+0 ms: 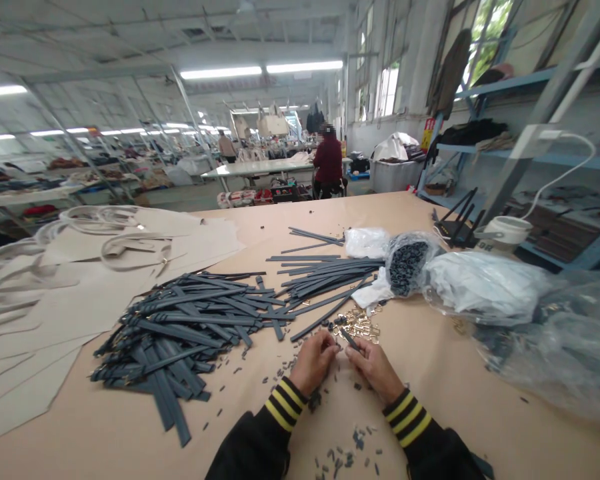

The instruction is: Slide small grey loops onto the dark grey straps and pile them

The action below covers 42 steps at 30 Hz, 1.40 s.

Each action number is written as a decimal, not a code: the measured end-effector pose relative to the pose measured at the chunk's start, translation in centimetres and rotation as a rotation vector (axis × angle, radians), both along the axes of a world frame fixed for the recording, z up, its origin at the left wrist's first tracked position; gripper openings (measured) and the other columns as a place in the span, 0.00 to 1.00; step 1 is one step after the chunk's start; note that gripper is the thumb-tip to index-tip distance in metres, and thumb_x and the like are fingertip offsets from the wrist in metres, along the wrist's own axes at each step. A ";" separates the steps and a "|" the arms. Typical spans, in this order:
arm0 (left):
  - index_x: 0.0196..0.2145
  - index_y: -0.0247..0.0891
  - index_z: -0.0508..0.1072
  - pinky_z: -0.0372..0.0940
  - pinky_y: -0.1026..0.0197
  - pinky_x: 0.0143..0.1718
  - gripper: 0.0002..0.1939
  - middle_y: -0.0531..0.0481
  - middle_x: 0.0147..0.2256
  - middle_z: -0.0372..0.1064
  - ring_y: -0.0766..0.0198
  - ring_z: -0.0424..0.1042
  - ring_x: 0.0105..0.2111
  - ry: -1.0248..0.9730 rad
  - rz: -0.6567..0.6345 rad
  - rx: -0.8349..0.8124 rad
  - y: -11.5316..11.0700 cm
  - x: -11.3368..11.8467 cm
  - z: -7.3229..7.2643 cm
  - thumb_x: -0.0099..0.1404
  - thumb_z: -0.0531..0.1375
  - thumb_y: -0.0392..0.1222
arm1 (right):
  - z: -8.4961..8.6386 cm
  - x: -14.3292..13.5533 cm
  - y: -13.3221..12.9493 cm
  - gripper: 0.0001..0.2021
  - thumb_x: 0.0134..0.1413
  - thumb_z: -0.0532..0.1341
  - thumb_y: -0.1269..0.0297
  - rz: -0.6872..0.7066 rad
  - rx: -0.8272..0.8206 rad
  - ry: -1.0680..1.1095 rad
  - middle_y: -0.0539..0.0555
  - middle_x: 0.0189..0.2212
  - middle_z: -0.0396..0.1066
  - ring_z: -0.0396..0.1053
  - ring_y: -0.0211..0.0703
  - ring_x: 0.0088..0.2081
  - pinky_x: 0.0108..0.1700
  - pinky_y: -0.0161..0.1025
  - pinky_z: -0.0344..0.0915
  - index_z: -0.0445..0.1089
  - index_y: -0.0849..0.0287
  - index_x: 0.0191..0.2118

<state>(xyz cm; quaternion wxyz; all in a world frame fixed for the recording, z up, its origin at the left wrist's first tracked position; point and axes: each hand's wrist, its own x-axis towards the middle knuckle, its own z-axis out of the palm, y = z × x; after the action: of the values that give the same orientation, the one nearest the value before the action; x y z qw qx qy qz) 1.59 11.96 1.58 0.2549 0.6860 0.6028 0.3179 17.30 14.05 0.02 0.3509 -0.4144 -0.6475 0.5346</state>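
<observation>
Close together over the table, my two hands work in front of me. The end of a dark grey strap (349,340) is pinched between the thumb and fingers of my right hand (377,368). My left hand (314,362) is closed just beside it, its fingertips pressed together; whatever they may hold is too small to make out. Just beyond both hands lie loose gold metal buckles (364,325). Small dark cut pieces (347,459) are scattered below and between my wrists. To the left is a large heap of dark straps (180,327), and farther off a fan of thinner dark strips (325,277).
Beige panels with handles (95,267) cover the table's left side. On the right are a clear bag of dark small parts (409,263), white plastic packs (485,283), a black router (455,230) and a white bucket (505,233). A person (329,163) sits farther back.
</observation>
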 end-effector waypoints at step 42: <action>0.30 0.35 0.67 0.65 0.63 0.25 0.09 0.54 0.25 0.64 0.70 0.63 0.22 -1.032 0.227 -0.310 -6.5 -0.1 -1.0 0.52 0.58 0.42 | 3.6 -0.9 -2.6 0.14 0.57 0.48 0.61 0.311 0.209 -0.234 0.47 0.20 0.62 0.60 0.34 0.25 0.30 0.31 0.55 0.62 0.61 0.26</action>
<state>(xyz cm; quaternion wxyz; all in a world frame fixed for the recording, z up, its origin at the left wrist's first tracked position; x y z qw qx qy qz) 1.46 5.45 0.59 0.5796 0.3261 0.5094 0.5461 16.36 11.47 3.60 0.2275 -0.3303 -0.7919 0.4605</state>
